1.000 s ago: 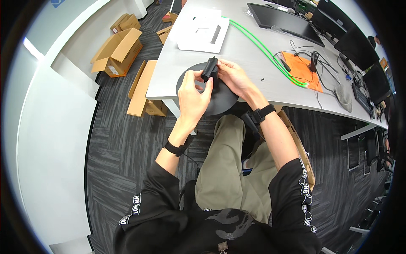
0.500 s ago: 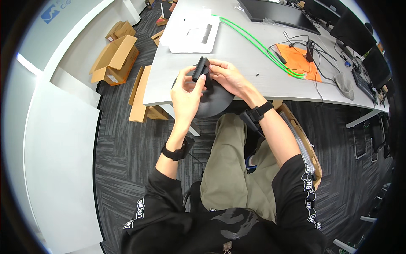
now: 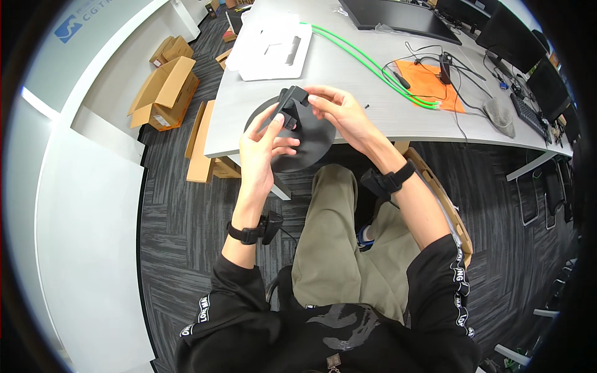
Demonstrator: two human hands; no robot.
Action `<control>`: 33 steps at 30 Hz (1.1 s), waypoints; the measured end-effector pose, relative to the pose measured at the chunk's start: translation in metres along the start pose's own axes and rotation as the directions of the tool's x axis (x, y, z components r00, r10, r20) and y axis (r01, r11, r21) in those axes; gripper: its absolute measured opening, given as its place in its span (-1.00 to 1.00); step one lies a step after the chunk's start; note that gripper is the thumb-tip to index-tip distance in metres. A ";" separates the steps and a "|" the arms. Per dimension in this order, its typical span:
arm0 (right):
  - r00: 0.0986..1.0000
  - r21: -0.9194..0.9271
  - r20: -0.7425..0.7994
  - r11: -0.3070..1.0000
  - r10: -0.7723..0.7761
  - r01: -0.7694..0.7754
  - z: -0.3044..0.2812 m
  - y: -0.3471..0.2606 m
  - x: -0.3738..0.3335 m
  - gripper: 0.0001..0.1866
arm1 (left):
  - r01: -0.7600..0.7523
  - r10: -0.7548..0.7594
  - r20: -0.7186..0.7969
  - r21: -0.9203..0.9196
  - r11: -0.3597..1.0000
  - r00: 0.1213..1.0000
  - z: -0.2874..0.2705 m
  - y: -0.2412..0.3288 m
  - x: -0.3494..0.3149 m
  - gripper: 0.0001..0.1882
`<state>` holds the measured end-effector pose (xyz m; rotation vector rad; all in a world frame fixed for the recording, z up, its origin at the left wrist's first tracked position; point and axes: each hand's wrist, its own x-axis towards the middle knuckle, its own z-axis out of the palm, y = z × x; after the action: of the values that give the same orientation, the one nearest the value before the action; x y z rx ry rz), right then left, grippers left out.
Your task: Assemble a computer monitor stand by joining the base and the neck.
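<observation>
Both hands hold a black bar-shaped device (image 3: 290, 99), which has a small bracket-like part on its underside and looks like a webcam. My left hand (image 3: 260, 146) pinches its near left end between thumb and fingers, the other fingers spread below. At the far right end, my right hand (image 3: 342, 113) grips it with thumb and fingertips. Beneath the device is a flat round black disc (image 3: 316, 140), jutting past the table's front edge. Whether the device touches the disc is hidden.
On the grey table (image 3: 249, 124) lie a white packaging tray (image 3: 273, 71), green cables (image 3: 373, 65), an orange sheet (image 3: 429, 84) with black cords, and a flat black monitor (image 3: 404, 22). Open cardboard boxes (image 3: 165, 93) stand on the floor to the left.
The device has tilted and turned in my hands, exposing its bracket side. My left hand has shifted down and left, with its fingers spread more. The view has moved slightly.
</observation>
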<state>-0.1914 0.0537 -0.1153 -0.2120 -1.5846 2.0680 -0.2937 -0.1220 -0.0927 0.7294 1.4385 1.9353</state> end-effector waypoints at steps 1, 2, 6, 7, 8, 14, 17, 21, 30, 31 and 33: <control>1.000 0.005 0.011 1.000 -0.010 0.010 0.000 -0.004 -0.004 -0.63 | -0.007 0.006 0.019 0.029 1.000 1.000 0.000 0.000 -0.003 -0.50; 0.999 0.032 0.042 0.999 0.012 -0.013 -0.001 -0.007 -0.009 -0.63 | -0.003 0.000 0.038 0.063 0.998 0.999 0.001 0.001 -0.007 -0.49; 0.998 0.108 0.027 0.992 0.060 -0.063 -0.013 -0.017 -0.029 -0.63 | -0.039 0.030 0.114 0.075 0.996 0.993 0.006 -0.004 -0.018 -0.48; 0.997 0.095 0.000 0.992 0.080 -0.079 -0.021 -0.020 -0.033 -0.63 | -0.052 0.039 0.123 0.103 0.993 0.992 0.007 -0.007 -0.020 -0.48; 0.996 0.058 -0.059 0.996 0.071 -0.067 -0.032 -0.024 -0.038 -0.64 | -0.074 0.056 0.147 0.122 0.990 0.988 0.008 -0.010 -0.023 -0.48; 0.899 0.033 -0.430 0.997 0.082 -0.075 -0.119 -0.057 -0.068 -0.72 | -0.101 0.047 0.212 0.252 0.963 0.976 -0.004 -0.027 -0.050 -0.63; 0.880 -0.139 -0.475 0.987 0.001 -0.076 -0.147 -0.069 -0.076 -0.70 | -0.093 0.050 0.172 0.256 0.962 0.984 -0.010 -0.035 -0.063 -0.69; 0.877 -0.525 -0.459 0.840 -0.145 -0.136 -0.157 -0.066 -0.073 -0.70 | -0.129 0.086 0.154 0.290 0.948 0.984 -0.012 -0.045 -0.073 -0.73; 0.825 -0.492 -0.560 0.831 -0.074 -0.260 -0.173 -0.027 -0.042 -0.70 | -0.106 0.045 0.179 0.350 0.931 0.983 -0.010 -0.061 -0.092 -0.77; 0.826 -0.580 -0.550 0.769 -0.126 -0.269 -0.174 -0.024 -0.042 -0.73 | -0.111 0.047 0.183 0.358 0.927 0.982 -0.009 -0.062 -0.095 -0.77; 0.860 -0.781 -0.432 0.589 -0.273 -0.205 -0.178 -0.022 -0.044 -0.75 | -0.107 0.038 0.189 0.370 0.923 0.981 -0.007 -0.064 -0.095 -0.76</control>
<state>-0.0717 0.1883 -0.1569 -0.9682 -2.0056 0.9283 -0.2264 -0.1833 -0.1628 1.1162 1.7118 1.6082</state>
